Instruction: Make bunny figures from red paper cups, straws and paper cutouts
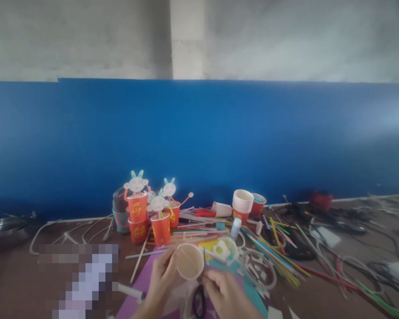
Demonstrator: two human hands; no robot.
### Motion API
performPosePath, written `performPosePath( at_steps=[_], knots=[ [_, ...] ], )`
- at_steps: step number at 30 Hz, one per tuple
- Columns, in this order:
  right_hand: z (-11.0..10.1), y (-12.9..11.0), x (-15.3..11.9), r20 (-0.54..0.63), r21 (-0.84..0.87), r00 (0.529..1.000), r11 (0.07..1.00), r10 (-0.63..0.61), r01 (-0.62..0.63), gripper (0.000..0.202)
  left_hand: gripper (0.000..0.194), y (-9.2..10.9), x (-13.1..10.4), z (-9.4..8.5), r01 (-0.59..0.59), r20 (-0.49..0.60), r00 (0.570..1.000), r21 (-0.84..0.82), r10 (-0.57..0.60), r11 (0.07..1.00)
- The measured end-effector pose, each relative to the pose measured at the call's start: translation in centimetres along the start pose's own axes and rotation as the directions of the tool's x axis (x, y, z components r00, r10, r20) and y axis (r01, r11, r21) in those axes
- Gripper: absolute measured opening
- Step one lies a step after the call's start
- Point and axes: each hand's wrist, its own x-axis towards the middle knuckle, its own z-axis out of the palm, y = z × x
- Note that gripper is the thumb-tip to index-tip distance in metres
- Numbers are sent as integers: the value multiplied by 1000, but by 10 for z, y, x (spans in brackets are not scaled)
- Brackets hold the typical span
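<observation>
My left hand (162, 274) is closed on a paper cup (190, 262), thumb and fingers at its left side, and the cup's open mouth tilts toward me. Close to the cup's right side, my right hand (223, 290) has its fingers pinched around the middle of a pair of scissors (198, 302). One blade points up beside the rim, and the dark handles hang below my fingertips. Whether the blade touches the cup, I cannot tell. Purple paper (141, 283) and blue paper (254, 294) lie beneath my hands.
Red cups with paper rabbit figures (160, 228) stand at the back left. Behind to the right are stacked cups (242, 204), a glue stick (235, 229) and scattered colored sticks (269, 252). A tape roll (273, 277) lies right, a marker (131, 291) left. Cables (322, 252) cover the far right.
</observation>
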Motion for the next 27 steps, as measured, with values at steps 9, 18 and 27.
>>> performPosePath(
  at_steps=[9,18,27],
  knots=[
    [14,24,1,408,753,879,453,247,-477,37,42,-14,0,-6,-68,-41,996,214,79,975],
    [16,-4,-3,-69,81,991,991,112,-106,40,41,-14,1,-6,-115,13,993,271,116,956],
    [11,22,2,417,685,870,538,264,-491,37,38,-14,1,-6,-110,11,994,240,110,964]
  ],
)
